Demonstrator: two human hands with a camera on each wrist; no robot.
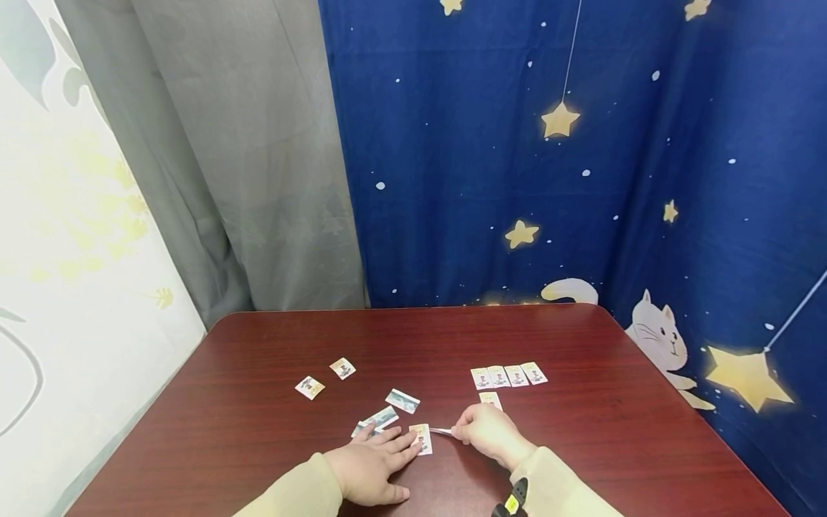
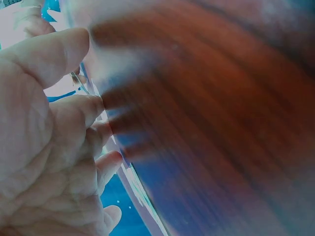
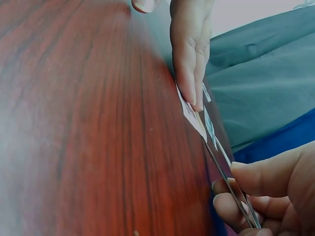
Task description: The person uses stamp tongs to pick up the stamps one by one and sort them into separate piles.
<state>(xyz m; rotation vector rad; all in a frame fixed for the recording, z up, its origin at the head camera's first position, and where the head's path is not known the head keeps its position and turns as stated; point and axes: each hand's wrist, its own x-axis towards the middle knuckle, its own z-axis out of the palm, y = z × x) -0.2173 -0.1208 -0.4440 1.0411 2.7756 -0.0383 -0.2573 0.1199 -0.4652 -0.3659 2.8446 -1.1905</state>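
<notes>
My left hand (image 1: 371, 463) lies flat on the table with spread fingers. Its fingertips touch the left edge of a small picture card (image 1: 423, 439) and lie over part of a bluish card (image 1: 381, 418). The right hand (image 1: 491, 433) pinches slim metal tweezers (image 3: 231, 184) between thumb and fingers. The prongs spread apart and point toward the card under the left fingertips; whether they touch it, I cannot tell. Just beyond the right hand lies another picture card (image 1: 491, 399), partly covered by it. In the left wrist view the left hand (image 2: 54, 132) shows its palm side.
Several picture cards form a row (image 1: 507, 375) at the right. Two more cards, one nearer (image 1: 310, 388) and one farther (image 1: 343, 368), lie apart at the left. A bluish card (image 1: 403, 401) sits beyond the left hand. Curtains (image 1: 452, 179) hang behind the dark red table (image 1: 400, 334).
</notes>
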